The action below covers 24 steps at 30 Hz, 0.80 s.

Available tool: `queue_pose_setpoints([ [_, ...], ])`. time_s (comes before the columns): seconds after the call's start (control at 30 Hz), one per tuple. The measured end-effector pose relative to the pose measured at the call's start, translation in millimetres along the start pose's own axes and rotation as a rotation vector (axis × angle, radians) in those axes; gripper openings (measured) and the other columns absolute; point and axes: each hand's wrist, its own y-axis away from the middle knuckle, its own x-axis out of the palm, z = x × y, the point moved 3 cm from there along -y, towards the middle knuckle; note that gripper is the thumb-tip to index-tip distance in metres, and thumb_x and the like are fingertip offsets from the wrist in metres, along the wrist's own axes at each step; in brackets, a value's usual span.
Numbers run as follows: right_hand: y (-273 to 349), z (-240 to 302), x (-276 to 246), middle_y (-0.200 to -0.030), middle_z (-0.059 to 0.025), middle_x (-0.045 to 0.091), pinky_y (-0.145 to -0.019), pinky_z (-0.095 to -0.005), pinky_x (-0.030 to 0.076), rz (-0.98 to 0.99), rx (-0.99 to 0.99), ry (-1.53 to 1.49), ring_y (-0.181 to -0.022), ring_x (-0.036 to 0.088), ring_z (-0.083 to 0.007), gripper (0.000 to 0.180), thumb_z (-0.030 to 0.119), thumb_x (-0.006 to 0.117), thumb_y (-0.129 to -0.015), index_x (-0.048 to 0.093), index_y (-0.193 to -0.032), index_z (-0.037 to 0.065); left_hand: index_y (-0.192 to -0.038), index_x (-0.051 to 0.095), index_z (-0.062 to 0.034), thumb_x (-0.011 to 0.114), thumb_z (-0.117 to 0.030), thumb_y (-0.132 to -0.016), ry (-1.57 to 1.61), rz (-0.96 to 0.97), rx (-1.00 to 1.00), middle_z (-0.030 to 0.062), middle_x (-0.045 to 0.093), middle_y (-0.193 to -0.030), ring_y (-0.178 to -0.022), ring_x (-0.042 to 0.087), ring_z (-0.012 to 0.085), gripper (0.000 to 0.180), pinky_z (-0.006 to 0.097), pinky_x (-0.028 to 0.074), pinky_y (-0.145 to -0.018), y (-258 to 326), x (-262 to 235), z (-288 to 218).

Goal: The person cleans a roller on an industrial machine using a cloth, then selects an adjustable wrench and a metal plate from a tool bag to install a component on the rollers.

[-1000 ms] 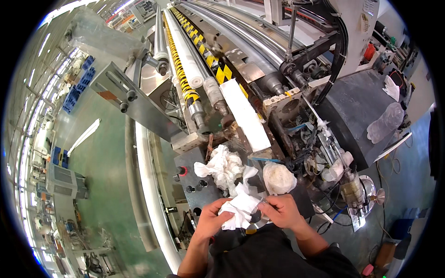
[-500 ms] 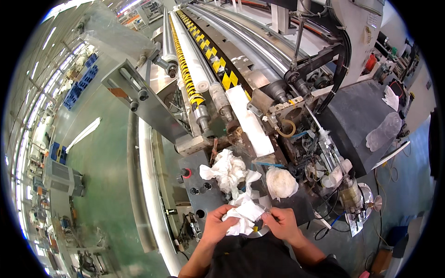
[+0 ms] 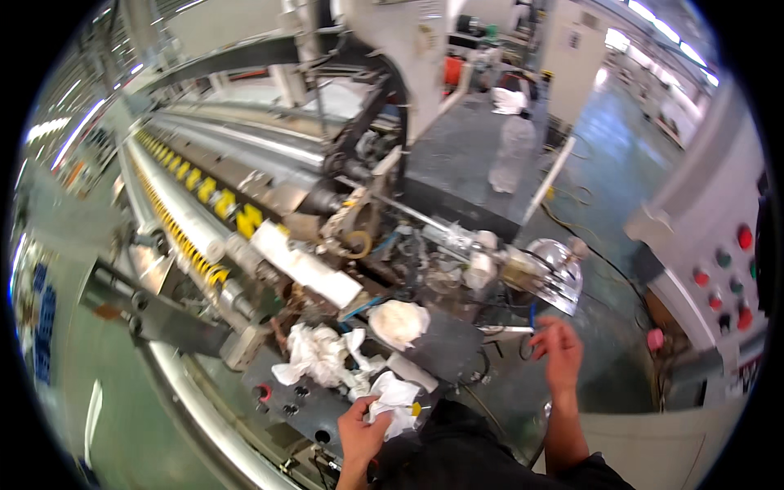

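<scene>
Two hands at work | left hand (image 3: 362, 431) grip closed on white rag (image 3: 394, 400), low beside machine panel (image 3: 314, 404) | right hand (image 3: 558, 351) fingers loosely open, empty, apart | rag pile (image 3: 320, 358) beyond | roller (image 3: 188, 216) farthest | step: wiping, judged; next needs rag pressed to soiled parts.

Rag (image 3: 392, 402): white crumpled cloth, matt. Roller (image 3: 184, 214): smooth metal, semi-gloss. Machine panel (image 3: 314, 404): dull grey painted metal.

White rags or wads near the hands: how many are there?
3. One crumpled cloth is held in the left hand; a rag pile lies on the machine above it; a rounded wad sits further right. More may be hidden.
</scene>
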Motion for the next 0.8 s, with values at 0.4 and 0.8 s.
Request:
queue_pose_setpoints([
  [0.4, -20.8, 78.3, -131.4, -0.11, -0.0021, 0.057, -0.078, -0.0348, 0.048, -0.6, -0.305, -0.677, -0.098, 0.056, -0.0162, 0.042, 0.043, 0.054, -0.093, 0.049, -0.125, 0.015, -0.109, 0.064, -0.0059, 0.07, -0.029, -0.075, -0.714, 0.106, 0.211, 0.0178, 0.061, -0.074, -0.065, 0.059, 0.0334, 0.042, 0.04, 0.046, -0.061, 5.3, 10.0, 28.0],
  [0.8, -35.9, 62.7, -217.7, -0.118, -0.0109, 0.057, -0.09, -0.0331, 0.047, -0.711, -0.382, -0.859, -0.108, 0.055, -0.0222, 0.041, 0.031, 0.059, -0.092, 0.054, -0.122, 0.003, -0.107, 0.066, -0.0174, 0.066, -0.043, -0.076, -0.643, 0.211, 0.172, 0.008, 0.065, -0.072, -0.069, 0.066, 0.0263, 0.04, 0.036, 0.05, -0.063, -3.0, 2.5, 31.5],
])
